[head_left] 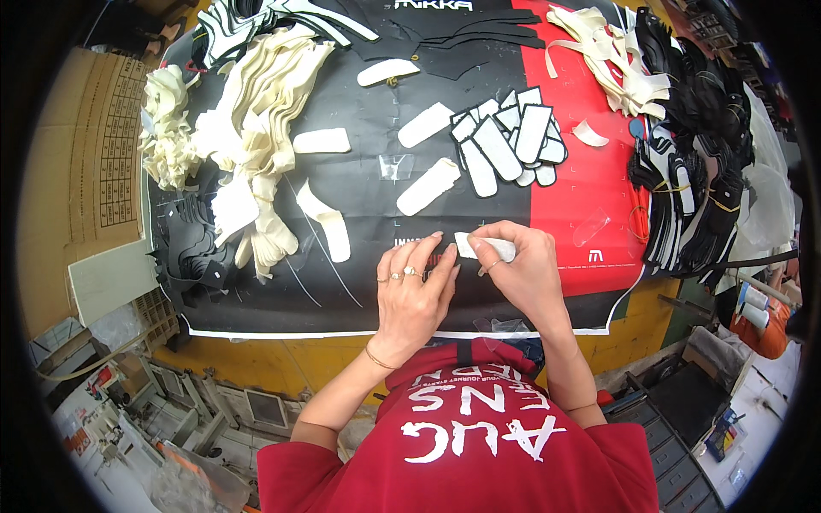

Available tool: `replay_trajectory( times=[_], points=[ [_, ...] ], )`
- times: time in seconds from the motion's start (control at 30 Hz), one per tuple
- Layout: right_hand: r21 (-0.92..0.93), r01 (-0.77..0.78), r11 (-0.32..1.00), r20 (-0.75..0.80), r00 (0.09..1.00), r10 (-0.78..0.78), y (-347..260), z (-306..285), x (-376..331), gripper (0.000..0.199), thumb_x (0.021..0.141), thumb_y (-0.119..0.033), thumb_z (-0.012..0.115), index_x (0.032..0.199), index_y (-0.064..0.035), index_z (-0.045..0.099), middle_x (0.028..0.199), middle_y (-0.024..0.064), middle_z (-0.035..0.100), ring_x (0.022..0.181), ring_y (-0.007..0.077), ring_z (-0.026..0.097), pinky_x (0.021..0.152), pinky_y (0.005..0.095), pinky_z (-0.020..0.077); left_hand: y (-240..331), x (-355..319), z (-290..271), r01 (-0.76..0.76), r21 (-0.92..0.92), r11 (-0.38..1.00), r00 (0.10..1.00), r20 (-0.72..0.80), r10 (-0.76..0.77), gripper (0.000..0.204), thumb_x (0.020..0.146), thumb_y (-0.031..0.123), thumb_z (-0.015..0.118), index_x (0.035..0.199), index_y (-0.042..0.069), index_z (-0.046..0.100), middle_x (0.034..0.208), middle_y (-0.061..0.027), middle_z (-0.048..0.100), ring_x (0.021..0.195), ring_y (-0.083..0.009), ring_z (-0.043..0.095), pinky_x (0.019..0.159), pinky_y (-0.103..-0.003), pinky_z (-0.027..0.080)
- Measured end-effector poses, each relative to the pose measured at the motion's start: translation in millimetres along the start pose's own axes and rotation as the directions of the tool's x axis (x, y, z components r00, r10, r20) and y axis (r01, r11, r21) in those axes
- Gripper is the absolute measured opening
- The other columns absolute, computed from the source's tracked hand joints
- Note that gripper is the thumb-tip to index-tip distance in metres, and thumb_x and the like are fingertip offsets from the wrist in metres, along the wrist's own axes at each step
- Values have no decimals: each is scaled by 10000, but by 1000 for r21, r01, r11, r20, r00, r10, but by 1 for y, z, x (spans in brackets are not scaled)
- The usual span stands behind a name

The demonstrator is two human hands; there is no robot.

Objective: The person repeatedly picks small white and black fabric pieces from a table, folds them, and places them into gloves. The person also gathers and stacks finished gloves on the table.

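Note:
My right hand (523,267) pinches a small white fabric piece (466,245) between thumb and fingers, above the front part of the table sheet. Beside the piece's left end lies my left hand (415,286), fingers stretched out and rings on them; I cannot tell whether a fingertip touches the piece. Farther back sits a pile of white pads with black edging (496,158). Loose cream pads lie left of that pile, among them one cream pad (428,186) nearest my hands. A curved cream piece (327,224) rests farther left.
Cream strips in a tall heap (274,94) cover the left side, with dark grey pieces (188,239) below. Bundled black strips (676,197) line the right edge. The black and red sheet (359,295) covers the table. A cardboard box (85,171) stands at left.

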State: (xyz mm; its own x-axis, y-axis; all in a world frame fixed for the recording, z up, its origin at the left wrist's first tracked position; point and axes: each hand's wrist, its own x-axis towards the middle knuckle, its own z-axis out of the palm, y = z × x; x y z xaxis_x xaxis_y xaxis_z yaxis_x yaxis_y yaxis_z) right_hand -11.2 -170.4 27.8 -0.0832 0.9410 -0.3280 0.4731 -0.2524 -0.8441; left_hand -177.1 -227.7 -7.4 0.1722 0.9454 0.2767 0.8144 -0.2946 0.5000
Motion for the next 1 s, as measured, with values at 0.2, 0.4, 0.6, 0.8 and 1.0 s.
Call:
replay_trajectory(
  times=[0.2, 0.4, 0.6, 0.8, 1.0],
  points=[
    [1, 1, 1000, -24, 1000, -1, 2, 2, 0, 165, 867, -128, 718, 920, 27, 737, 650, 131, 691, 488, 141, 593, 496, 305, 469, 1, 0, 0, -3, 20, 1000, 1000, 1, 3, 370, 803, 104, 763, 1167, 97, 695, 1255, -88, 604, 1145, -286, 549, 1017, -439, 389],
    [36, 24, 999, -28, 999, -23, 1, 1, 1, 163, 870, -121, 705, 907, 36, 731, 636, 147, 679, 512, 162, 628, 509, 315, 484, 2, 0, 2, 7, 16, 1000, 1000, 12, -7, 448, 802, 87, 754, 1238, 115, 657, 1268, -83, 564, 1153, -285, 527, 1005, -445, 394],
    [29, 3, 1000, -2, 1000, -3, -1, 0, 3, 165, 870, -114, 697, 910, 44, 723, 663, 153, 693, 556, 184, 665, 540, 319, 505, 5, 2, 0, -23, 100, 995, 998, 55, 18, 478, 791, 68, 743, 1257, 123, 655, 1255, -97, 557, 1155, -296, 512, 1006, -449, 397],
    [6, -61, 998, -46, 997, 61, 3, -7, -4, 201, 889, -105, 748, 972, 70, 692, 769, 86, 714, 614, 85, 651, 545, 209, 510, 7, 3, -1, -45, 164, 985, 995, 90, 30, 483, 777, 55, 730, 1252, 112, 659, 1271, -104, 553, 1163, -306, 506, 1012, -458, 401],
    [196, -170, 966, -131, 972, 198, 13, -13, -15, 190, 894, -104, 752, 985, 52, 691, 743, 40, 682, 631, 50, 620, 534, 187, 492, 6, 4, -1, -73, 169, 983, 994, 94, 58, 498, 759, 48, 729, 1249, 106, 662, 1267, -114, 561, 1138, -312, 522, 998, -466, 411]
  ],
)
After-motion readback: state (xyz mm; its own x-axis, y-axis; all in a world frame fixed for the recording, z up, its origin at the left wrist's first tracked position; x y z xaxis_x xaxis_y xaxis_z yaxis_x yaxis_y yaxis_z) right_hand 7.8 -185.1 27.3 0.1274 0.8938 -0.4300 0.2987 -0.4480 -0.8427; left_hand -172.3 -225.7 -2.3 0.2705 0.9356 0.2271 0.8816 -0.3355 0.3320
